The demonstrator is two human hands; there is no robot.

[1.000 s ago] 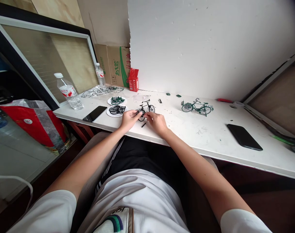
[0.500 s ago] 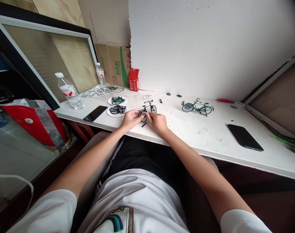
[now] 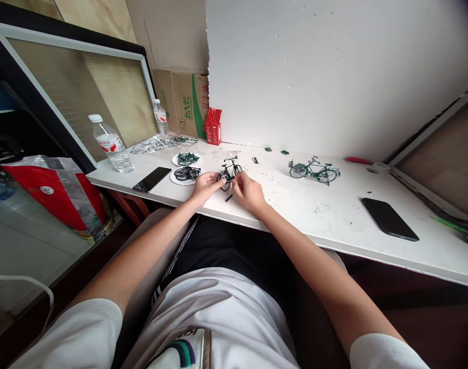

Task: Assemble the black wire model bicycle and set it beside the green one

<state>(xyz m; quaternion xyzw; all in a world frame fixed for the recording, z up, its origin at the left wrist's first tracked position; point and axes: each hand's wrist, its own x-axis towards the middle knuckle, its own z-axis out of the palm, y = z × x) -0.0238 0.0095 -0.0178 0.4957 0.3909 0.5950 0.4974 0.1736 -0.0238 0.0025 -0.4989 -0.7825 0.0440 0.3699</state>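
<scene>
A small black model bicycle [image 3: 229, 173] stands tilted on the white table between my hands. My left hand [image 3: 206, 187] grips it by the rear wheel, thumb and fingers pressed from the side. Close to the bicycle's right side, my right hand [image 3: 248, 190] has its thumb and fingertips pinched together; whatever lies between them is too small to make out. A short black strip [image 3: 229, 197] lies on the table just below the bicycle. Farther right, a green model bicycle [image 3: 314, 170] stands by itself.
Left of my hands are a plate of black parts [image 3: 186, 174], a plate of green parts [image 3: 186, 159] and a phone [image 3: 152, 179]. A water bottle [image 3: 111, 146] stands at the left. Another phone [image 3: 389, 219] lies right. A red box [image 3: 214, 126] is at the back.
The black bicycle has shifted slightly left and turned in my left hand. My right fingertips have drawn back from its wheel and now sit a little apart from it.
</scene>
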